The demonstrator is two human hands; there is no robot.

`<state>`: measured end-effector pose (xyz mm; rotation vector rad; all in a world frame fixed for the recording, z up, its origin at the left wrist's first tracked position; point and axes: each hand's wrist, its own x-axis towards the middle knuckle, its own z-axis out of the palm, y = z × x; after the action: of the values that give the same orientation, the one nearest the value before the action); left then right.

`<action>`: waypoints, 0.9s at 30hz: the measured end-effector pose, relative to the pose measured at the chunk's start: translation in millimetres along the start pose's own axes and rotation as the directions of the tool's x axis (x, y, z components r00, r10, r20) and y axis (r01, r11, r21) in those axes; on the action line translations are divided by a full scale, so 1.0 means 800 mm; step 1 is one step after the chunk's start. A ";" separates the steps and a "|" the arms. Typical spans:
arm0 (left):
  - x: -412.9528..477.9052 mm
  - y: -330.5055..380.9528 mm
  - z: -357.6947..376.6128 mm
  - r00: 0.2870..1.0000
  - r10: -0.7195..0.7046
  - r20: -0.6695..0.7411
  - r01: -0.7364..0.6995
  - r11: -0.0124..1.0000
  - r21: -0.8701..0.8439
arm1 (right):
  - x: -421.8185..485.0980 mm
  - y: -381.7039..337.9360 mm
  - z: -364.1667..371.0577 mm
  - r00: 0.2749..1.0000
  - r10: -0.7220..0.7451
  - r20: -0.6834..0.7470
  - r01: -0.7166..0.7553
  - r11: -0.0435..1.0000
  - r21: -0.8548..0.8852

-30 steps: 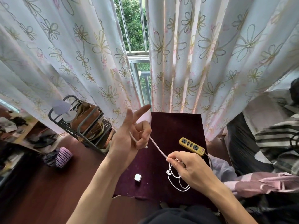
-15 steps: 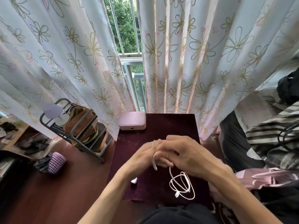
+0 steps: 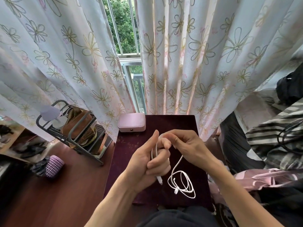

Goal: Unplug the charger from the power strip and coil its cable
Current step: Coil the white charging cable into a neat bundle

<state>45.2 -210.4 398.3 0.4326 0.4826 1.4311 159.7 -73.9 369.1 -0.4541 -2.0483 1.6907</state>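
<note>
Cable: thin, limp, light; slack loops near-right on table. L hand clamped round wraps, R hand pinching strand; grip near connector.

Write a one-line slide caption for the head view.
Left hand and right hand wind a white cable above a dark red table.

Both forearms are showing bare right up to the frame's edge, with no sleeves covering them. The left hand and right hand are wearing no rings. Dark clothing is covering the person's lap.
</note>
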 end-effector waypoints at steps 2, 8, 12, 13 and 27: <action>0.001 0.005 0.007 0.998 0.061 0.002 -0.061 0.993 -0.103 | -0.006 0.006 0.014 0.998 0.023 -0.055 -0.021 0.999 0.038; 0.005 0.019 0.002 0.955 0.286 -0.083 -0.298 0.922 -0.246 | -0.032 0.031 0.050 0.988 0.132 -0.081 -0.126 0.989 0.078; 0.011 0.032 -0.020 0.851 0.462 -0.251 -0.396 0.877 0.272 | -0.053 0.037 0.051 0.974 0.227 0.008 -0.224 0.966 -0.129; 0.011 0.035 -0.027 0.829 0.496 -0.259 -0.368 0.831 0.416 | -0.058 0.035 0.048 0.972 0.232 0.036 -0.217 0.945 -0.245; -0.020 0.011 -0.023 0.977 -0.098 -0.188 0.206 0.652 0.730 | -0.035 -0.075 -0.007 0.978 0.119 0.173 0.024 0.755 -0.656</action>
<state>26.5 -225.7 389.0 0.9378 1.2127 1.0402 188.0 -95.1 424.9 -0.5661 -2.7959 1.0099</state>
